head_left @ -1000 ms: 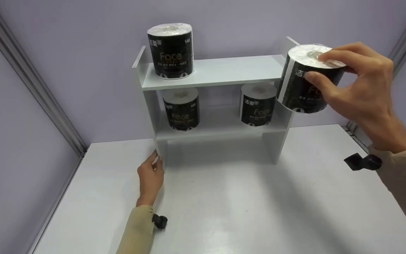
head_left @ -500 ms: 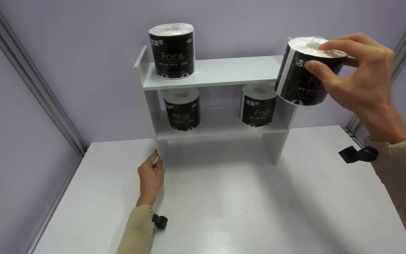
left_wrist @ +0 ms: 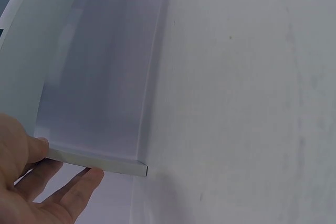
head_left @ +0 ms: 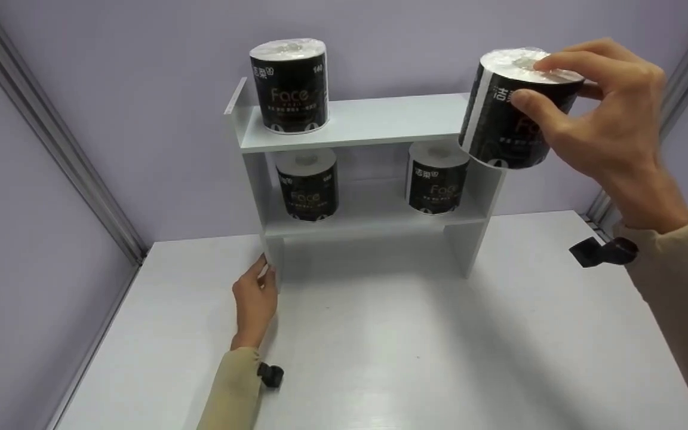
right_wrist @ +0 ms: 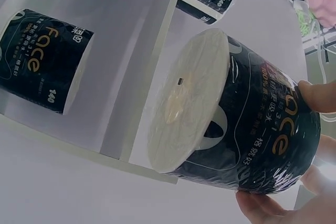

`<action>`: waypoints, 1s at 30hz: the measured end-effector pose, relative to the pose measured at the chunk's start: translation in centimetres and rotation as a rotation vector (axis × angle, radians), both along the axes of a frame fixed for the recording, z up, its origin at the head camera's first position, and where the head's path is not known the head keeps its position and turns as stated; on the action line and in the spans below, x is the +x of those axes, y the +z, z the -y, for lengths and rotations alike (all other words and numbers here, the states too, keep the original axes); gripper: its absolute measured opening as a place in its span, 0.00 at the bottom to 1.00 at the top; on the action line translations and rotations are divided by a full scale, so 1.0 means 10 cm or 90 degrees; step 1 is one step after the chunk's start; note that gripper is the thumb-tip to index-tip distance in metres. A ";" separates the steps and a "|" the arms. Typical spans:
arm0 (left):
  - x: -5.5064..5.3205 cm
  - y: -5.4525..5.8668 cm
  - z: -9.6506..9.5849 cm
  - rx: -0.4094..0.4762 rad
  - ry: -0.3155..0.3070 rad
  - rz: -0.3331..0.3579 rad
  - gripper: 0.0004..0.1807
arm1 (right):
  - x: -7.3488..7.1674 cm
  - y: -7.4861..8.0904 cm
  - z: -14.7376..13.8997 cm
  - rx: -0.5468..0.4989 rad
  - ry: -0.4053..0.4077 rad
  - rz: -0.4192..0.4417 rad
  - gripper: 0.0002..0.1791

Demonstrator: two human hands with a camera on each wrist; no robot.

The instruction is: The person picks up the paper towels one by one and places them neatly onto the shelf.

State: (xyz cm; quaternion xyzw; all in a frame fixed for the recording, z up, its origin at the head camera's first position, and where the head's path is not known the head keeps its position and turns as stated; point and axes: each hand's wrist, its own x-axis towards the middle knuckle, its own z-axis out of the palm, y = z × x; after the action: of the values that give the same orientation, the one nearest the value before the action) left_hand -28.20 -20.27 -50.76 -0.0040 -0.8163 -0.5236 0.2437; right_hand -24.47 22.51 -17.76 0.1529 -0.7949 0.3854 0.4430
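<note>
My right hand [head_left: 613, 119] holds a toilet paper roll [head_left: 499, 131] with a black "Face" wrapper, thumb on its side and fingers over the top. The roll is slightly tilted, raised in front of the right end of a white two-tier shelf [head_left: 404, 119], whose right upper end it hides. In the right wrist view the roll's pale flat base [right_wrist: 184, 103] faces the camera. At the shelf's lower left, my left hand [head_left: 255, 301] pinches the side panel [left_wrist: 100, 162], thumb on the inner face and fingers outside.
A matching roll [head_left: 289, 92] stands at the left end of the top tier. Two more, a left roll [head_left: 311, 185] and a right roll [head_left: 438, 185], stand on the middle tier. The shelf rests on a white table [head_left: 368, 346] against a pale wall [head_left: 404, 42].
My right hand has lifted the held roll higher, from beside the middle tier to around top-tier height, and slightly left. My left hand has stayed at the side panel.
</note>
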 end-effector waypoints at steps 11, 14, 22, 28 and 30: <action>0.00 -0.01 0.00 -0.006 0.003 -0.007 0.23 | -0.07 0.05 0.00 0.017 -0.008 -0.004 0.17; 0.00 -0.01 0.00 -0.008 0.004 -0.013 0.23 | -0.10 0.06 0.01 0.020 -0.012 -0.004 0.17; -0.01 0.00 0.01 -0.011 0.004 0.002 0.24 | -0.17 0.07 0.04 0.016 -0.009 -0.007 0.17; -0.01 0.00 0.01 -0.013 0.003 0.005 0.24 | -0.22 0.09 0.09 0.018 -0.007 0.001 0.18; -0.01 0.00 0.00 -0.011 -0.001 0.007 0.24 | -0.24 0.10 0.09 0.019 -0.009 0.005 0.18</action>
State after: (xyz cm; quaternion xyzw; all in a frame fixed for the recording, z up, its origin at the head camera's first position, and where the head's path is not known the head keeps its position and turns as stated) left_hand -28.28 -20.25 -50.73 -0.0037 -0.8223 -0.5165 0.2386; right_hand -26.82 21.59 -16.80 0.1525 -0.8034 0.3707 0.4404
